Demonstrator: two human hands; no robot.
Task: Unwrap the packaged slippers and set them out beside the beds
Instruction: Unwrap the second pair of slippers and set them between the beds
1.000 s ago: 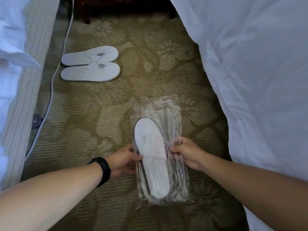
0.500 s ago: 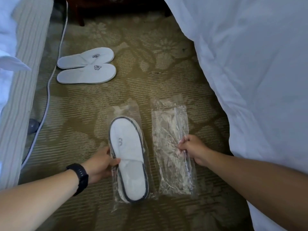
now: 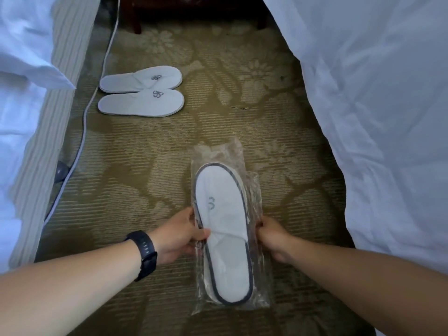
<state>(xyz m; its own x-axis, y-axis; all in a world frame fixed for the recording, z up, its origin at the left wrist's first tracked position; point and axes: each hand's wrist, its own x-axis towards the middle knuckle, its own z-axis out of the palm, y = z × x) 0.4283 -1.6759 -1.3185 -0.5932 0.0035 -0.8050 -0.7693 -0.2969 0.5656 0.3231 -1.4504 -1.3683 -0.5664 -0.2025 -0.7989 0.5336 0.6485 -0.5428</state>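
Observation:
A white slipper with a dark rim [image 3: 224, 229] sits inside a clear plastic wrapper [image 3: 218, 151], held over the carpet between two beds. My left hand [image 3: 180, 235] pinches the package's left edge, thumb on top. My right hand [image 3: 272, 236] grips its right edge, where a second crinkled clear wrapper [image 3: 255, 190] shows behind the package. An unwrapped pair of white slippers [image 3: 143, 103] with grey logos lies flat on the carpet next to the left bed.
The left bed [image 3: 36, 132] with its striped base and white sheet borders the aisle; the right bed's white duvet [image 3: 375, 117] hangs to the floor. A white cable [image 3: 83, 122] runs along the left bed. Dark wooden furniture legs [image 3: 137, 23] stand at the far end.
Half a second ago my hands held the wrapped slipper and the other wrapper apart, side by side. Now both hands have come together, and the two lie stacked between them.

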